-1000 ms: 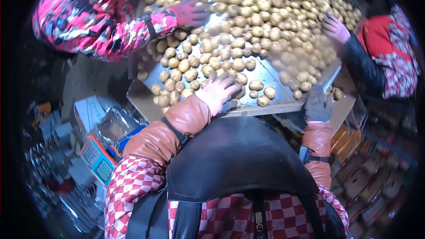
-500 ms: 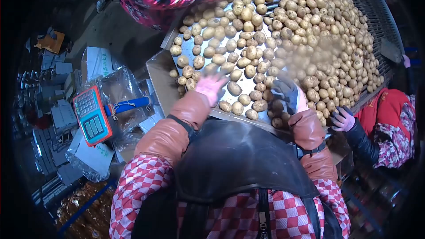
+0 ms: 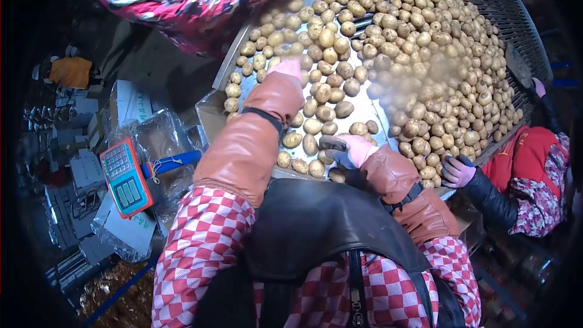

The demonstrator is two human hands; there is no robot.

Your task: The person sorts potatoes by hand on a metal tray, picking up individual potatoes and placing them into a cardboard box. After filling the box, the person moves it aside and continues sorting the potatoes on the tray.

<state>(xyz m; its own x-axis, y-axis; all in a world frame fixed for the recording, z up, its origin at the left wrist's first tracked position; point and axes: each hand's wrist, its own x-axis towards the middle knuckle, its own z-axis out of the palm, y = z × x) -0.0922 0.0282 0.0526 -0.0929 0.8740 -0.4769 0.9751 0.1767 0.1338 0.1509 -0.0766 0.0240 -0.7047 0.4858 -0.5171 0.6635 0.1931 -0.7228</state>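
L hand (image 3: 286, 68) reached far over potatoes (image 3: 388, 42), grip hidden, can't tell. R hand (image 3: 347, 149) gloved, fingers curled near bench (image 3: 370, 112) edge; hold unclear.

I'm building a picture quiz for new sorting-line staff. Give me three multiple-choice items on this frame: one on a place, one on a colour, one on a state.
1. Where is the scale with the orange keypad?
A. Left of the metal table
B. On the potatoes
C. In a co-worker's hand

2. What colour is the glove on the left hand?
A. Green
B. Pink
C. White

3. How does the right hand stand?
A. Raised high above the table
B. Low among the potatoes by the near edge of the metal table
C. Holding the scale

Answers: 1 A, it sits beside the table's left edge. 2 B, pink shows past the brown sleeve. 3 B, its fingers lie among the near potatoes.
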